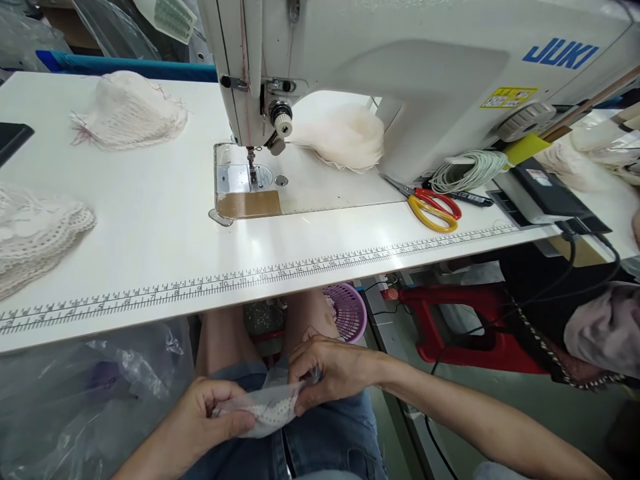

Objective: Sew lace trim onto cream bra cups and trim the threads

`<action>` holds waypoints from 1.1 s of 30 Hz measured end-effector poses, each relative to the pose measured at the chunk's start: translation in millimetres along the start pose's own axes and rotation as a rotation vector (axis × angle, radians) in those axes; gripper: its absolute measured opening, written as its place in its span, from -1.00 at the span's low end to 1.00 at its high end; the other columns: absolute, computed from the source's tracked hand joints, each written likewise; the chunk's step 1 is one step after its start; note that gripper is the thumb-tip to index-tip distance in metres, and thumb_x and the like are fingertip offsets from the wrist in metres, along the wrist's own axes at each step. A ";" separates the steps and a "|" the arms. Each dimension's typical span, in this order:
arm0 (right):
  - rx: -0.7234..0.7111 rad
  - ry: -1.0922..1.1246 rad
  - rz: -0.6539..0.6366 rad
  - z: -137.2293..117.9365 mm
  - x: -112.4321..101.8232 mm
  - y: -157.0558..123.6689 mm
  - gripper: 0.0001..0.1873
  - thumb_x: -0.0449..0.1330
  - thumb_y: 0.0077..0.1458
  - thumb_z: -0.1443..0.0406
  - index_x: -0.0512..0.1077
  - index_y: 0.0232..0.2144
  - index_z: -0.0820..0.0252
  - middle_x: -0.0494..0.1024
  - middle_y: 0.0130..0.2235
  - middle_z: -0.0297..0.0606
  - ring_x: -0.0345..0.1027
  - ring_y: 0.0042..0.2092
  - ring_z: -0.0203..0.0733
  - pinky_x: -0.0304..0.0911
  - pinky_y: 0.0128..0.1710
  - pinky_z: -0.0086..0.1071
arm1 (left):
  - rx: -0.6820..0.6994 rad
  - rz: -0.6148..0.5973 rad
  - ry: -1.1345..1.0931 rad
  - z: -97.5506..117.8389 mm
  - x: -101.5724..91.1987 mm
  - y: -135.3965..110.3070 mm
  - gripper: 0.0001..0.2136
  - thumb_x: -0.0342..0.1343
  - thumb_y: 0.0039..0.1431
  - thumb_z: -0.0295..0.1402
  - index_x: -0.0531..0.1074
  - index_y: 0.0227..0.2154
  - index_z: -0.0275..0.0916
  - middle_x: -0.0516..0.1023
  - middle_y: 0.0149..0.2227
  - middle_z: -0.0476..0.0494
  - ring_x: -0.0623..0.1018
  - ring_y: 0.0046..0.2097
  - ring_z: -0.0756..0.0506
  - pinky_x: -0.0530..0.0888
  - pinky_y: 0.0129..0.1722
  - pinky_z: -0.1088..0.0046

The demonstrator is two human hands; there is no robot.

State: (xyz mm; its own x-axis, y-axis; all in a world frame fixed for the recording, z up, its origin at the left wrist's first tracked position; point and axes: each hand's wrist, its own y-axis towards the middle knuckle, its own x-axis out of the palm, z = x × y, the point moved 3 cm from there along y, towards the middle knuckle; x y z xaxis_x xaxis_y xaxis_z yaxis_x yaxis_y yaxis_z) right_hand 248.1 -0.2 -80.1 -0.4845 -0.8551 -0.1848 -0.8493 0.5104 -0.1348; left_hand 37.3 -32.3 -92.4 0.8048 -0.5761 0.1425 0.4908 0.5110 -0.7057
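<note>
Over my lap, a small piece of white lace-edged fabric (pixel 273 412) is stretched between my two hands. My left hand (pixel 210 417) pinches its left end between thumb and fingers. The right end is gripped by my right hand (pixel 330 370), whose fingers curl around the sheer cloth. On the table above stands a white sewing machine (pixel 425 60), its needle and presser foot (pixel 253 170) over the metal plate. A pile of white lace pieces (pixel 40 230) lies at the left, and a second white fabric bundle (pixel 130 110) sits farther back.
Scissors with red and yellow handles (pixel 433 209) lie right of the needle plate, beside a coiled pale cord (pixel 467 172). A printed ruler (pixel 260 272) runs along the table's front edge. Below are a purple basket (pixel 353 313), a red stool (pixel 470 327) and a clear plastic bag (pixel 75 400).
</note>
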 end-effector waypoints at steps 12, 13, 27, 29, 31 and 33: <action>0.031 0.057 0.079 2.9 4.7 5.0 -0.61 0.21 0.06 0.04 0.50 -0.47 0.29 0.41 -0.52 -0.39 0.27 -0.44 -0.34 0.13 -0.27 -0.44 | 0.049 0.018 0.137 25.2 19.5 9.6 -0.73 0.20 -0.10 -0.18 0.46 -0.57 -0.35 0.21 -0.62 0.07 0.16 -0.52 0.04 0.08 -0.53 0.57; 0.051 0.084 0.088 4.8 4.2 3.5 -0.60 0.20 0.06 0.04 0.50 -0.46 0.31 0.40 -0.53 -0.38 0.25 -0.46 -0.35 0.13 -0.35 -0.46 | 0.057 0.024 0.143 26.5 19.2 9.6 -0.74 0.19 -0.10 -0.19 0.46 -0.56 -0.35 0.23 -0.60 0.07 0.19 -0.51 0.03 0.09 -0.52 0.57; 0.154 0.180 0.239 -0.5 -1.0 -0.1 -0.48 0.23 -0.07 -0.09 0.43 -0.56 0.31 0.30 -0.59 -0.41 0.10 -0.54 -0.39 0.03 -0.54 -0.52 | 0.235 0.121 0.244 27.0 13.4 15.8 -0.75 0.16 0.00 -0.17 0.51 -0.43 -0.29 0.47 -0.48 -0.05 0.39 -0.39 -0.06 0.28 -0.37 0.54; 0.160 0.171 0.258 -1.2 -1.7 -1.8 -0.48 0.23 -0.07 -0.09 0.41 -0.58 0.30 0.30 -0.59 -0.41 0.10 -0.53 -0.39 0.04 -0.52 -0.52 | 0.254 0.155 0.210 24.3 11.9 16.4 -0.74 0.17 -0.01 -0.15 0.51 -0.45 -0.28 0.47 -0.50 -0.04 0.38 -0.41 -0.04 0.28 -0.39 0.55; 0.168 0.153 0.275 -1.9 -1.9 -2.8 -0.47 0.23 -0.08 -0.10 0.39 -0.60 0.29 0.29 -0.59 -0.42 0.10 -0.53 -0.39 0.03 -0.52 -0.52 | 0.258 0.154 0.198 23.3 12.4 17.3 -0.72 0.18 -0.01 -0.13 0.52 -0.43 -0.28 0.49 -0.49 -0.05 0.39 -0.40 -0.05 0.29 -0.38 0.54; 0.173 0.137 0.280 -2.1 -1.9 -3.2 -0.47 0.23 -0.08 -0.11 0.39 -0.60 0.28 0.29 -0.58 -0.41 0.11 -0.52 -0.38 0.02 -0.52 -0.51 | 0.264 0.135 0.190 23.3 14.1 18.4 -0.70 0.19 0.00 -0.11 0.53 -0.42 -0.28 0.51 -0.46 -0.07 0.42 -0.37 -0.08 0.31 -0.34 0.53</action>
State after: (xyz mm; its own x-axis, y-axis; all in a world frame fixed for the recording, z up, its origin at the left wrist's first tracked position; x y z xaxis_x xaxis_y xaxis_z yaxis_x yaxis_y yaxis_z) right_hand 251.2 -0.3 -77.2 -0.7273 -0.6778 -0.1075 -0.6368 0.7249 -0.2626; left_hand 65.5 -16.2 -87.3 0.8039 -0.5880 -0.0891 0.4737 0.7236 -0.5020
